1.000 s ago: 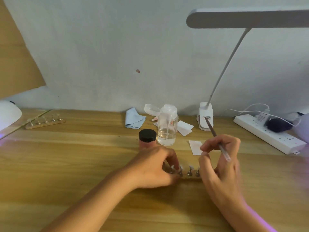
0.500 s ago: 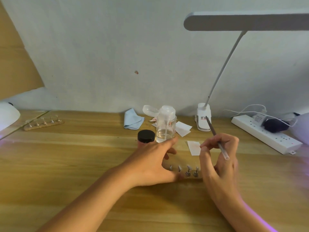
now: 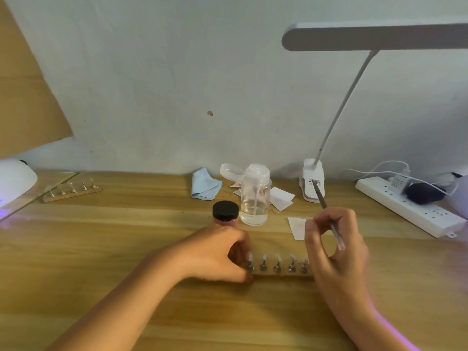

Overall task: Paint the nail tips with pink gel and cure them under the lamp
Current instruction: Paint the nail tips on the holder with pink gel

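Five clear nail tips [image 3: 278, 258] were perched on little metal stands along a narrow wooden strip [image 3: 281, 275], which was parked on the light wooden worktop [image 3: 101, 249] right up front, between the two hands. The strip's long axis was laid left to right, roughly parallel to the worktop's near edge, and the tips were pointed up and leaned a bit toward the wall.

The left hand [image 3: 217, 252] was curled round the strip's left end, probably so it could be steadied for painting. The right hand [image 3: 334, 249] was pinched around a thin grey brush [image 3: 319, 193], held on a diagonal with its dark end aimed up and toward the wall. Which end carried the bristles couldn't be made out.

The small pink jar with the black lid [image 3: 225, 211] was seen capped just behind the left hand, so no gel looked to be loaded yet. The white domed curing lamp [image 3: 15, 178] was set far left, well apart.
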